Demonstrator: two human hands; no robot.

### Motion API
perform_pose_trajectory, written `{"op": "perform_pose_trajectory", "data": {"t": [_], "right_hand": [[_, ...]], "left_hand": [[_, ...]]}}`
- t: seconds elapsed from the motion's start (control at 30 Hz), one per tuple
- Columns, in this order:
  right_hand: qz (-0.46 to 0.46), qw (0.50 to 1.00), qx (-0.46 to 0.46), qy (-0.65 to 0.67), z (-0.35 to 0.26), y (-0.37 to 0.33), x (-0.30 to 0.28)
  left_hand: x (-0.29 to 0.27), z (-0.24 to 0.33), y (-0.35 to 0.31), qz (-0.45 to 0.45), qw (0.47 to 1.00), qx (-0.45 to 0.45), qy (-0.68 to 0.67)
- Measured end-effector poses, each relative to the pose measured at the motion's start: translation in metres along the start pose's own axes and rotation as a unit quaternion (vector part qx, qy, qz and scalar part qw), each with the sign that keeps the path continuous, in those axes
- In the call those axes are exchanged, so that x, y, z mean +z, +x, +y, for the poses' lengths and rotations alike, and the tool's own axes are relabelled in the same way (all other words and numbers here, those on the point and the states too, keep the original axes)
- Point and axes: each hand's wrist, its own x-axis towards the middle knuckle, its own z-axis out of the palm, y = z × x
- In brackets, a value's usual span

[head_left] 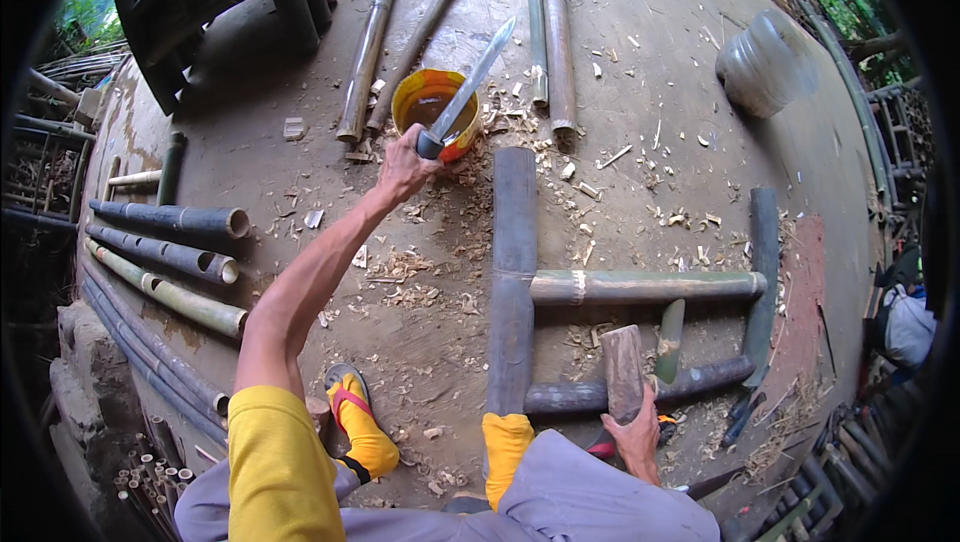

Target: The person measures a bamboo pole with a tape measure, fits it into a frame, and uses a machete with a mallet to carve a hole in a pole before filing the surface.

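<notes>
A long knife in one hand, a block in the other

The left hand (405,167) has its grip curled tight round the black handle of a long knife (482,74). The knife is by a yellow and orange bucket (402,102) with brown water in it. The shiny blade points away and to the right, across the top of the bucket. I can't tell if it touches the rim.

The right hand (636,437) has its grip closed on the near end of a brown block (623,367). The block leans up in front of a bamboo frame (650,287) that lies on the floor (640,2). Little wood chips (400,267) are all around. Bamboo poles (170,218) lie to the left, and more lie past the bucket. A big see-through jug (765,67) sits far to the right.
</notes>
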Motion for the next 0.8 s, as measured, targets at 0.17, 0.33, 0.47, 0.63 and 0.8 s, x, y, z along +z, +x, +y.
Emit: {"op": "perform_pose_trajectory", "data": {"t": [0.17,0.33,0.47,0.63,0.8], "right_hand": [[0.000,1.000,-0.020,0.002,0.007,-0.003,0.001],[0.005,0.999,-0.037,0.013,0.008,-0.005,0.002],[0.015,0.999,-0.036,0.017,0.010,-0.008,0.000],[0.025,0.998,-0.047,0.019,0.015,-0.010,0.007],[0.036,0.998,-0.054,0.018,0.024,-0.007,0.008]], "left_hand": [[-0.007,0.009,-0.054,-0.022,0.998,-0.045,-0.027],[-0.015,0.007,-0.103,-0.029,0.998,-0.061,-0.011],[-0.033,0.018,-0.119,-0.006,0.997,-0.073,-0.017],[-0.115,0.029,-0.136,-0.038,0.984,-0.156,0.079],[-0.168,0.052,-0.123,-0.138,0.938,-0.087,0.305]]}}
